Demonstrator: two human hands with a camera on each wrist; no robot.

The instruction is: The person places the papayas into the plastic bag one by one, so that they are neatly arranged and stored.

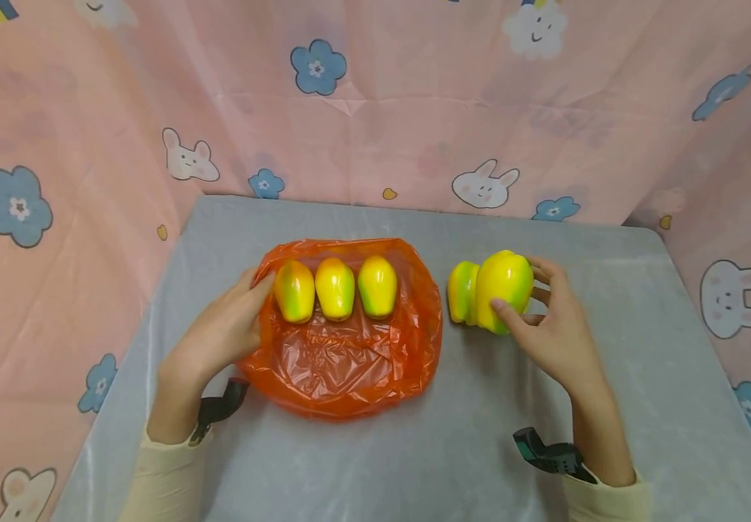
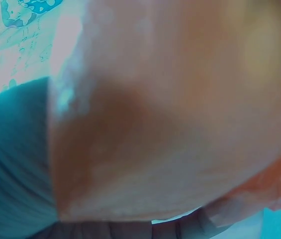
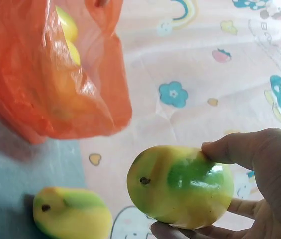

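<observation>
An orange plastic bag (image 1: 349,362) lies wide-mouthed on the table, with three glossy yellow-green papayas (image 1: 335,288) side by side at its far part. My left hand (image 1: 222,330) holds the bag's left rim; its fingers are partly hidden by the film. Blurred bag film (image 2: 180,124) fills most of the left wrist view. To the right of the bag, my right hand (image 1: 554,330) grips another papaya (image 1: 504,286) between thumb and fingers, raised off the table. Just left of it and partly hidden, a further papaya (image 1: 460,293) rests on the table, seen also in the right wrist view.
A grey cloth covers the table (image 1: 467,449). Pink curtains (image 1: 388,138) printed with rabbits, clouds and flowers hang behind it and at both sides. Dark camera mounts (image 1: 548,453) sit on both wrists.
</observation>
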